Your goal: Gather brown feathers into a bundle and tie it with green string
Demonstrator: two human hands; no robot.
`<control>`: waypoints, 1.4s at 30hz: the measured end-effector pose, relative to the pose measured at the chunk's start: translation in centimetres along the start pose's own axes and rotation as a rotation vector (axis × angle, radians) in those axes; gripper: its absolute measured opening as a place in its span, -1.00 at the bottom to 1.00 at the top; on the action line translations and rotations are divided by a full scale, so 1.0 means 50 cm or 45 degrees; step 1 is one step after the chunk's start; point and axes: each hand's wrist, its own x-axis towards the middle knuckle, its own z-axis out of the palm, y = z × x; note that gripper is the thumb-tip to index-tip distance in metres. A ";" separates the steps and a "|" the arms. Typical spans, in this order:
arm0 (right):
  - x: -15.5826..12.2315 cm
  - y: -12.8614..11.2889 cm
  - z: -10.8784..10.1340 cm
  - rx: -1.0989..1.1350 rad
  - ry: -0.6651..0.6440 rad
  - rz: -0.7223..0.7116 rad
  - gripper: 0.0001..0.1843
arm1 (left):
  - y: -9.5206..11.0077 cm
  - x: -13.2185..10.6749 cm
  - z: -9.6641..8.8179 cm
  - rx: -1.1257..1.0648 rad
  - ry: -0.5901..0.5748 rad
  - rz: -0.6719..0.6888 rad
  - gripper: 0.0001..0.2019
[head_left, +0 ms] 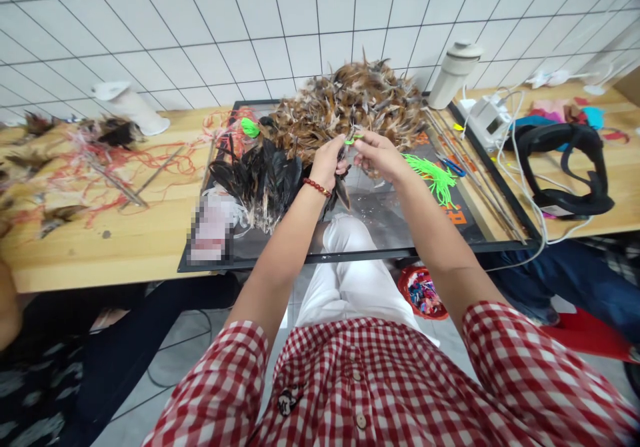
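Observation:
My left hand (327, 161), with a beaded bracelet at its wrist, is closed; dark feathers (343, 193) stick out below its fingers. My right hand (381, 157) pinches a short bright green cord (354, 138) that runs between the fingertips of both hands. Just beyond them lies a big heap of brown feathers (345, 97). Beside my left forearm are long black feathers (273, 180). A bundle of green cords (433, 177) lies to the right of my right wrist, next to blue-handled scissors (453, 165). A small green skein (250, 127) sits at the heap's left.
A black-edged tray (300, 258) holds the feathers, with thin rods (480, 173) along its right side. Further right are a bottle (455, 73), a white power adapter (493, 123) with cables and a black head strap (565, 160). Tangled red thread (165, 160) covers the left. People sit either side.

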 end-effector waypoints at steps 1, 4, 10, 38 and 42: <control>0.001 0.003 0.002 -0.020 -0.005 -0.034 -0.53 | -0.002 0.000 0.002 -0.006 0.027 0.005 -0.66; 0.007 0.010 0.003 -0.079 0.088 -0.131 -0.54 | -0.009 -0.002 0.011 -0.033 0.072 0.014 -0.64; 0.009 0.007 -0.012 -0.036 0.152 -0.310 -0.52 | -0.012 -0.004 0.022 -0.116 0.153 0.023 -0.65; -0.025 -0.063 -0.004 -0.079 0.260 -0.031 -0.50 | -0.009 -0.015 0.007 0.274 -0.391 0.319 -0.65; -0.029 -0.070 0.006 -0.109 0.317 -0.082 -0.49 | -0.002 -0.012 -0.006 0.500 -0.334 0.636 -0.72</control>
